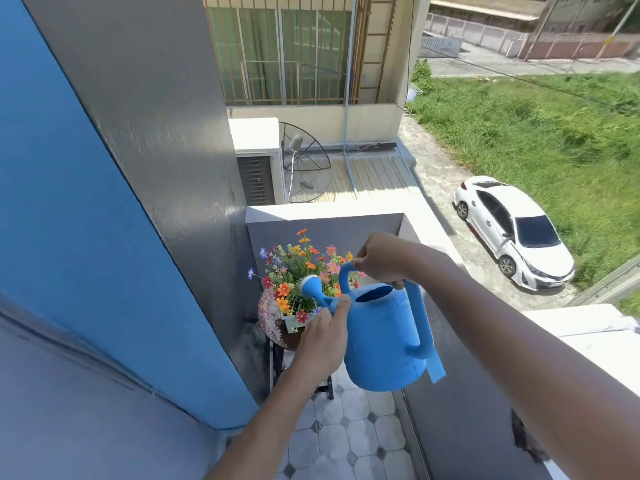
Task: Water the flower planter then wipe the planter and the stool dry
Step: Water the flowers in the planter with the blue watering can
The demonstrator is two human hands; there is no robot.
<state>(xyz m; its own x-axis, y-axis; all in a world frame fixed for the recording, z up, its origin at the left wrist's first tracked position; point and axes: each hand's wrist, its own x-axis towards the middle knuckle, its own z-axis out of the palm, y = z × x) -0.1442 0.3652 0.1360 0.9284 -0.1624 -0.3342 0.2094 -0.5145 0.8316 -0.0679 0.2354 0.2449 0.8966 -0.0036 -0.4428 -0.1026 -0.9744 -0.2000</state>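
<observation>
A blue watering can (384, 337) hangs in the air over the balcony, its rose-tipped spout (311, 287) pointing left at the flowers. My right hand (381, 261) grips the can's top handle. My left hand (325, 337) holds the can's front side near the spout base, thumb on the rim. Past the spout stands the planter (294, 320) filled with orange, red, pink and purple flowers (301, 268). It sits on a round patterned stool (268, 317) in the balcony corner; my left hand hides part of the stool.
A grey and blue wall (138, 202) closes the left side. The balcony parapet (467, 393) runs along the right and far end. Pale tiles (346, 431) cover the narrow floor. Beyond the parapet lie a rooftop, a white car (512, 230) and grass.
</observation>
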